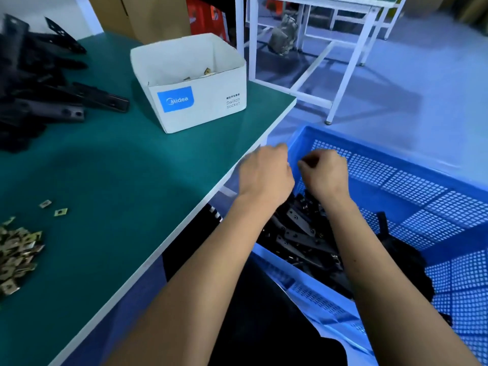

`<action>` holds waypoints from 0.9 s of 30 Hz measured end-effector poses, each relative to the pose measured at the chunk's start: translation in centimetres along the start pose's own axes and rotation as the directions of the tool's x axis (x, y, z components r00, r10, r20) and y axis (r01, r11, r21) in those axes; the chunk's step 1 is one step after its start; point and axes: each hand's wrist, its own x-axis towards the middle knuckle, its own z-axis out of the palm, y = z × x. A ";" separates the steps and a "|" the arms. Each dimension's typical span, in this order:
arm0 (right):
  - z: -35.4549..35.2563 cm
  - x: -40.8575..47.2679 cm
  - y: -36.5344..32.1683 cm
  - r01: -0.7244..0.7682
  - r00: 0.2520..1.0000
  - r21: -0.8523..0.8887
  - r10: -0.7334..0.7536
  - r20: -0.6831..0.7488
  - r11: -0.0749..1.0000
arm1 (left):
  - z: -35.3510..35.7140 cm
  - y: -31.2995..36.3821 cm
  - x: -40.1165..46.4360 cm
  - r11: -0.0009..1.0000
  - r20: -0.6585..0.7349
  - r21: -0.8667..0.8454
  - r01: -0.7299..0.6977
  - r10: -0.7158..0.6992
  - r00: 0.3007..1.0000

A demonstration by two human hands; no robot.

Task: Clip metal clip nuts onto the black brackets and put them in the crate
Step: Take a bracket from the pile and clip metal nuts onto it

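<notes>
Brackets (298,236), black and already fitted with clips, lie heaped in the blue perforated crate (422,186) that sits below and to the right of my surface (132,167). Both my forearms reach out over that heap. My left hand (266,175) hangs above the crate's near-left corner, at the surface's edge, back of the hand up and fingers bent downward; I cannot tell whether its grip holds anything, since the fingers are hidden behind the hand and blurred. My right hand (324,173) is just beside it, apart from it by a small gap, over the crate's inside wall. Its fingers are curled in toward the palm, a narrow grip, and whether something small sits inside it I cannot tell either.

On the green surface at my near left lies a pile of brass-coloured metal clip nuts (15,249), with two loose ones (54,208) a little beyond it. Farther along, near the surface's far right corner, stands an open white cardboard box (195,101) with a blue Midea label and the words Switch socket; a few more clip nuts show at its bottom. At the far left of the surface is a stack of bare black brackets (52,96), some lying flat, some jutting upward. Beyond the surface stands a white metal frame table (317,48) on the pale floor, with brown cartons behind.
</notes>
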 end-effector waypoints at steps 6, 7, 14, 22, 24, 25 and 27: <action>2.0 -3.4 -14.0 0.417 0.907 0.086 -0.420 0.028 0.905 | -9.4 -7.2 -1.8 0.959 -0.324 -0.203 0.200 -0.259 0.910; 2.9 -4.3 -16.4 0.457 0.883 0.100 -0.464 0.064 0.884 | -10.6 -8.8 -2.6 0.940 -0.361 -0.245 0.239 -0.317 0.877; 10.8 -14.7 -30.8 0.675 0.621 0.193 -0.690 0.372 0.712 | -16.7 -21.7 -12.0 0.779 -0.536 -0.403 0.480 -0.626 0.566; 18.0 -27.6 -40.8 0.834 0.243 0.347 -0.850 0.467 0.429 | -21.0 -33.6 -25.9 0.610 -0.713 -0.343 0.715 -0.664 0.224; 19.7 -29.8 -42.6 0.841 0.173 0.392 -0.871 0.460 0.374 | -21.6 -36.0 -28.1 0.506 -0.712 -0.405 0.761 -0.697 0.084; 20.5 -30.5 -43.3 0.829 0.157 0.418 -0.872 0.463 0.371 | -21.7 -36.8 -28.8 0.465 -0.696 -0.461 0.756 -0.718 0.017; 22.0 -31.6 -44.9 0.768 0.129 0.499 -0.859 0.495 0.402 | -22.0 -37.9 -29.6 0.389 -0.624 -0.622 0.680 -0.771 -0.130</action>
